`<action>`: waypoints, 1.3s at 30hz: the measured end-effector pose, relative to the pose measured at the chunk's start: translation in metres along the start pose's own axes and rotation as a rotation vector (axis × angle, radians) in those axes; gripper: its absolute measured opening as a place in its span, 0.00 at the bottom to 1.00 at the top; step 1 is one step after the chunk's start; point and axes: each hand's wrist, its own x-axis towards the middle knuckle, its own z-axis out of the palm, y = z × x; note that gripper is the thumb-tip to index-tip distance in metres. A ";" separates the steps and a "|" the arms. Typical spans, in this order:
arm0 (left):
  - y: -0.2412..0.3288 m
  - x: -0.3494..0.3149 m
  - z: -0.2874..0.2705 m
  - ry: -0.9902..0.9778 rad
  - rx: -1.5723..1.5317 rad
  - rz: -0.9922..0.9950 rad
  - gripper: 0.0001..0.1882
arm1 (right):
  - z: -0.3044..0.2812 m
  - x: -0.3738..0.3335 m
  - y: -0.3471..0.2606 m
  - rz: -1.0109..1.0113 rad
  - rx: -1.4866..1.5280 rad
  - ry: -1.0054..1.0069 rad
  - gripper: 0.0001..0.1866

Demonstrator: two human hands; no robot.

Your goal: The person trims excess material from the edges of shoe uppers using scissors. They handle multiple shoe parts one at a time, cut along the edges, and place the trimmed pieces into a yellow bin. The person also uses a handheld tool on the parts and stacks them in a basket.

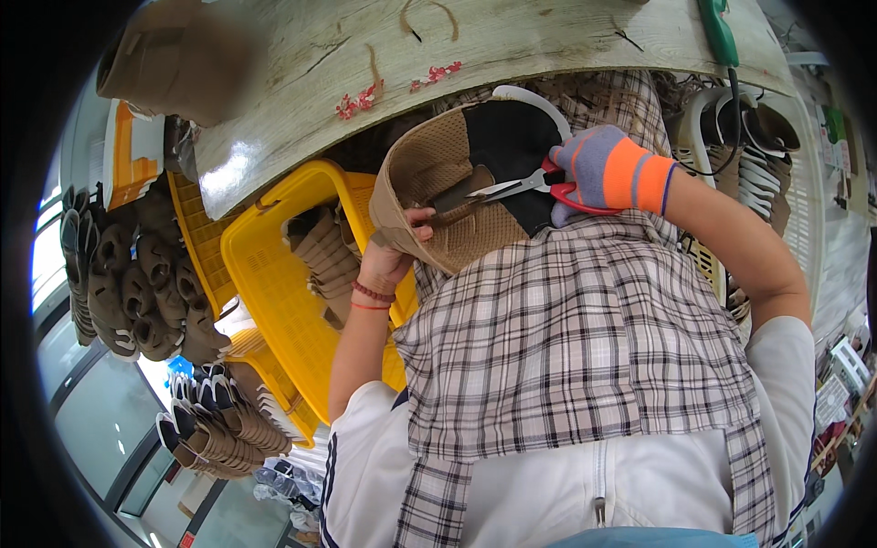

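My left hand [395, 256], with a red bead bracelet at its wrist, grips the edge of a brown shoe upper [493, 230]. The upper is turned so that its tan mesh lining and a black inner panel show. In my right hand [603, 169], which wears an orange and grey knit glove, is a pair of scissors [523, 188] with red handles. Its blades reach into the upper, their tips beside a dark strip near my left fingers. Whether they touch the strip I cannot tell. The upper is above my lap, on a plaid apron [566, 329].
A pale wooden workbench [548, 46] with thread scraps lies ahead. A green-handled tool [719, 32] on a black cable hangs over its right edge. Left of me stands a yellow basket [265, 301] with stacked uppers; more uppers [137, 283] hang beyond. A rack of shoe parts [758, 173] is at right.
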 end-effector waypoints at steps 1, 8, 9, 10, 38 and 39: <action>0.000 0.000 0.000 0.004 -0.001 -0.006 0.17 | 0.002 0.001 0.001 0.007 -0.004 -0.015 0.21; 0.001 -0.001 0.002 0.029 0.007 -0.007 0.16 | -0.010 0.002 -0.006 0.045 -0.020 -0.108 0.20; 0.001 -0.001 0.002 0.031 0.004 -0.009 0.16 | -0.014 0.004 -0.007 0.067 -0.029 -0.162 0.21; 0.002 -0.001 0.003 0.033 0.002 -0.010 0.16 | -0.016 0.006 -0.007 0.088 -0.037 -0.217 0.22; 0.018 0.034 0.015 0.099 -0.364 0.303 0.16 | -0.058 0.071 -0.007 -0.085 0.700 -0.883 0.45; 0.019 0.034 0.016 0.094 -0.340 0.309 0.16 | -0.051 0.073 -0.008 -0.049 0.683 -0.869 0.45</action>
